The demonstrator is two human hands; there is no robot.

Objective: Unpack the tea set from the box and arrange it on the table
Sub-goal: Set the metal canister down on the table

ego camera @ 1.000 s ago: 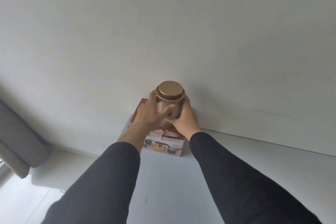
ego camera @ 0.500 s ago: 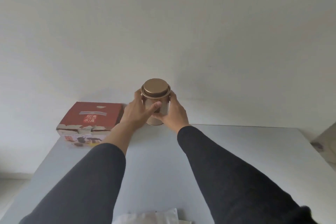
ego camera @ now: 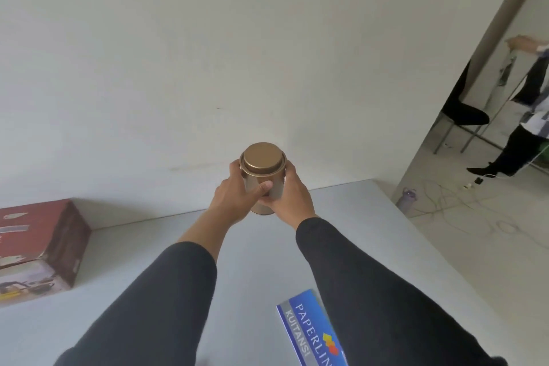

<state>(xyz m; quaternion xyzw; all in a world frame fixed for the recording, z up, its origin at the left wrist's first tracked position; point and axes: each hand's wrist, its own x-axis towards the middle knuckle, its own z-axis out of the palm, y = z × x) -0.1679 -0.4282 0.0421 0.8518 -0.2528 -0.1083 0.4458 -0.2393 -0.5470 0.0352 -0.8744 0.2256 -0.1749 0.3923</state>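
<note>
A gold metal tea canister [ego camera: 263, 171] with a round lid is held upright above the far part of the white table [ego camera: 154, 246]. My left hand [ego camera: 237, 202] grips its left side, thumb across the front. My right hand [ego camera: 292, 196] grips its right side. Whether the canister's base touches the table cannot be told. The red tea set box [ego camera: 44, 241] sits at the table's left edge, closed, with a picture of a teapot on its front.
A blue and white receipt book [ego camera: 312, 333] lies near the front of the table by my right sleeve. The white wall stands right behind the table. Through the doorway at right, a person [ego camera: 531, 116], a black chair [ego camera: 466, 116], cables and a bottle [ego camera: 407, 197] occupy the floor.
Both hands carried the canister away from above the box toward the right along the table's far side. The view swung right, so the box now lies at the left edge.
</note>
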